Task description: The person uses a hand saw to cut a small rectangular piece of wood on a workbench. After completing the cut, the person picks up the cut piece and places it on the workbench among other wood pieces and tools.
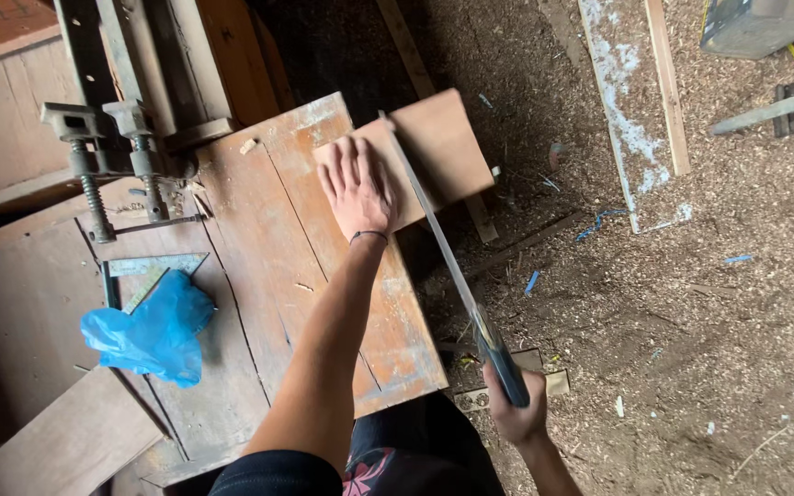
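A thin brown board (438,147) lies on the worn wooden workbench (259,239) and juts out past its right edge. My left hand (356,188) presses flat on the board, fingers spread. My right hand (516,409) grips the dark handle of a handsaw (443,253). Its long blade runs up and left, with the tip at the board's far edge, just right of my left hand.
Two metal clamps (107,161) stand at the bench's back left. A blue plastic bag (153,331) lies over a metal square (153,271). Sawdust covers the floor (654,303), where white-stained planks (631,101), wood scraps and a grey container (760,23) lie.
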